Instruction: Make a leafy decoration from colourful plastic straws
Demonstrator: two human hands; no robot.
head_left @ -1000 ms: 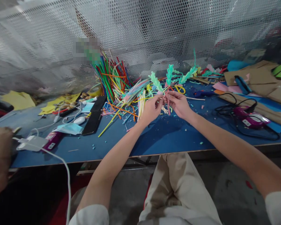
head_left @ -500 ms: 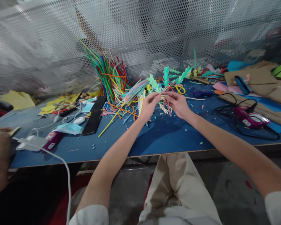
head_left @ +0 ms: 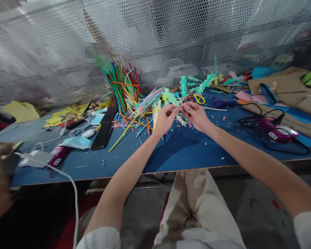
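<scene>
My left hand [head_left: 167, 118] is closed in a pinch over the blue table [head_left: 178, 152]. From its fingertips a light-green, leaf-shaped piece [head_left: 171, 97] with notched edges points up and to the left. Just beside it, my right hand [head_left: 196, 116] pinches a thin pink strip, whose end [head_left: 189, 123] hangs below the fingers. The fingertips of both hands nearly meet, and the exact join between the pieces is hidden. Behind them stand further green leaf shapes [head_left: 183, 86]. A pale cream leaf piece [head_left: 181, 120] shows below the hands.
A tall bundle of coloured pipe cleaners [head_left: 121, 86] leans by the perforated metal screen [head_left: 181, 38]. Left lie a black phone [head_left: 103, 133], a face mask [head_left: 76, 142] and cables. A purple power strip [head_left: 277, 129] lies right. Another person's hand [head_left: 1, 148] is at far left.
The green leaf piece at my left hand has tilted lower and to the left. My right fingers have shifted slightly around the pink strip. The other person's hand has come further into view.
</scene>
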